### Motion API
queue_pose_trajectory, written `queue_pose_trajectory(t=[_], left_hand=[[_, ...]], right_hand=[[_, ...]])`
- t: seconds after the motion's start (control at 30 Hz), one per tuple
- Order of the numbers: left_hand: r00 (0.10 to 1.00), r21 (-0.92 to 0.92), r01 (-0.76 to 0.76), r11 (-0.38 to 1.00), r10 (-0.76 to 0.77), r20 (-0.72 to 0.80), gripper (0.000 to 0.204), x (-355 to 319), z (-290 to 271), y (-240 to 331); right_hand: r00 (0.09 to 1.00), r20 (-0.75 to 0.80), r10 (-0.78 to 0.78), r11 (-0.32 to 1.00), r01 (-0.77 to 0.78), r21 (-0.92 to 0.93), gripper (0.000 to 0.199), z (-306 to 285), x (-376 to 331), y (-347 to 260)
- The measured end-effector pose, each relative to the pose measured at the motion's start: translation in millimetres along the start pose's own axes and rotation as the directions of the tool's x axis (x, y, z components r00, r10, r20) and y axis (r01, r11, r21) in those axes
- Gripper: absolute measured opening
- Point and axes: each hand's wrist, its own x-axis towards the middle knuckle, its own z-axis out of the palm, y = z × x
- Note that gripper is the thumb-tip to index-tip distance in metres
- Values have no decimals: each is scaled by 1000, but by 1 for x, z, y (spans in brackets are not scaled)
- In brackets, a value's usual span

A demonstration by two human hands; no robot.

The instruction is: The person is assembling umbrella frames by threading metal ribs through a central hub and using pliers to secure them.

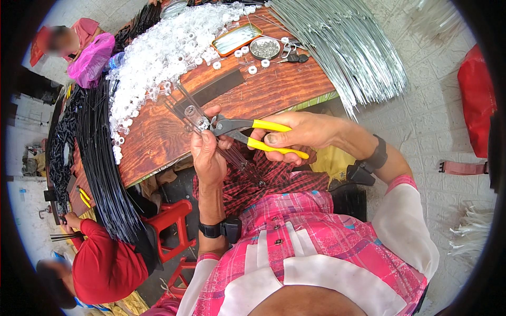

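One clear plastic piece [195, 116] and dark wires [177, 109] sit, in the head view, pinched by the fingers of the left hand [209, 158]. The right hand [301, 130] wraps its fingers round yellow-handled pliers [232, 125], their long axis pointing left, nose at the piece

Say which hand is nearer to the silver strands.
Right. The right hand, gripping pliers, is below and left of the silver strands; the left hand is farther left.

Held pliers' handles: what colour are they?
The pliers' handles are yellow, clearest in the head view.
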Motion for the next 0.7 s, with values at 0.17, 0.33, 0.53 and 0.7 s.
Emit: queue_pose_trajectory(t=[0.17, 0.33, 0.53, 0.7], left_hand=[[1000, -19, -10, 1000, 9, -27, 51, 1, 0, -1], [997, 23, -34, 999, 35, -69, 50, -1, -1, 6], [1000, -66, -25, 998, 25, -1, 54, 8, -6, 1], [999, 30, -30, 999, 29, 17, 52, 7, -4, 2]], right_hand=[[998, -55, -31, 999, 32, 28, 42, 11, 11, 19], [992, -24, -128, 984, 130, 122, 46, 17, 30, 51], [866, -229, -445, 895, 424, -138, 43, -6, 7, 18], [801, -515, -306, 829, -41, -557, 34, -32, 10, -19]])
